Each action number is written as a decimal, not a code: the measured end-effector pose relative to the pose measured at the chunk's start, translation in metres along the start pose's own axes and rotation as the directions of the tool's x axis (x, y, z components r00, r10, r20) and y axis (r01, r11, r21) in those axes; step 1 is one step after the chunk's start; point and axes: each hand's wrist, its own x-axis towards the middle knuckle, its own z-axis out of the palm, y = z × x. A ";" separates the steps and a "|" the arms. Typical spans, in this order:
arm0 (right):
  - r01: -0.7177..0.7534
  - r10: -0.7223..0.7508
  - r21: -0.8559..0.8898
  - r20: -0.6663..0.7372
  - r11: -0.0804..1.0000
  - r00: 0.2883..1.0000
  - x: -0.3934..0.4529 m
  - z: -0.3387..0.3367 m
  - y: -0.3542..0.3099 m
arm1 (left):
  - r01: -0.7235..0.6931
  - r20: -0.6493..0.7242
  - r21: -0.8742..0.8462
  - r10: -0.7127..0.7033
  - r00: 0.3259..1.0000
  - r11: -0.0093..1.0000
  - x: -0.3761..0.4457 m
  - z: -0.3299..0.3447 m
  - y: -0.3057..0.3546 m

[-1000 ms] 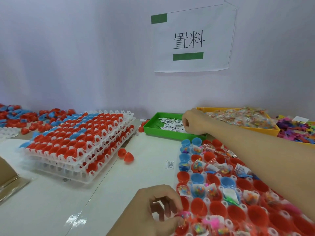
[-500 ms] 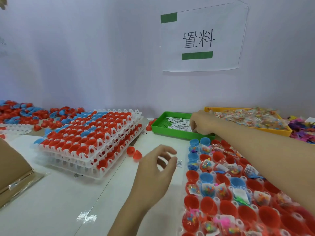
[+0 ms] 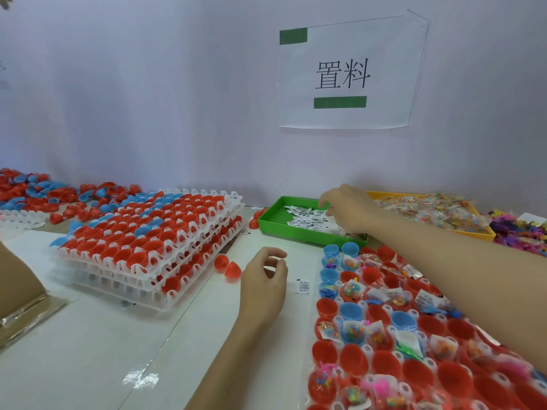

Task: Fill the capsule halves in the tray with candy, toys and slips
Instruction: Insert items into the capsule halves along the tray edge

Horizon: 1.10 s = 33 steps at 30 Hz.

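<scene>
The right hand is reached into the far green tray of slips, its grip hidden. The left hand is held loosely curled, empty, above the tabletop, near 1 stray slip.

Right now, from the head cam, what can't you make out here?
- Right hand over the green tray: its fingertips are hidden behind the hand, so a grip on a slip cannot be told.
- Print on the loose slip: too small.
- Capsule tray: cut off by the right and bottom edges, partly covered by the right forearm.
- Toy pile: cut off at the right edge.
</scene>
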 end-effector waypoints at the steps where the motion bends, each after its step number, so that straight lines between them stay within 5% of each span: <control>1: 0.000 -0.001 -0.010 -0.027 1.000 1.000 -0.001 -0.002 -0.001 | -0.004 -0.008 -0.001 0.004 1.000 1.000 -0.001 -0.001 0.000; 5: -0.038 0.065 0.173 -0.151 0.984 0.986 -0.011 -0.017 -0.011 | -0.029 -0.026 0.007 0.030 0.999 1.000 -0.004 -0.002 0.006; 9: 0.019 0.100 0.587 -0.170 0.809 0.980 -0.041 -0.039 -0.040 | 0.082 0.080 -0.197 -0.068 0.994 0.977 -0.007 -0.005 0.019; 12: 0.083 0.013 0.685 -0.134 0.724 0.991 -0.074 -0.050 -0.061 | 0.334 0.332 -0.510 -0.177 0.927 0.793 -0.013 -0.005 0.037; 15: 0.124 -0.021 0.722 -0.151 0.681 0.988 -0.103 -0.058 -0.071 | 0.519 0.576 -0.618 -0.108 0.810 0.590 -0.020 -0.007 0.047; 19: 0.170 -0.069 0.736 -0.165 0.656 0.984 -0.126 -0.064 -0.073 | 0.597 0.658 -0.681 -0.005 0.753 0.424 -0.026 -0.009 0.052; 27: -0.001 0.078 0.834 -0.050 0.552 0.996 -0.136 -0.058 -0.069 | 0.418 0.474 -0.749 -0.026 0.880 0.514 -0.023 -0.007 0.044; 33: 0.008 0.155 0.774 -0.136 0.633 0.979 -0.136 -0.058 -0.075 | 0.322 0.392 -0.678 -0.045 0.919 0.661 -0.030 -0.006 0.050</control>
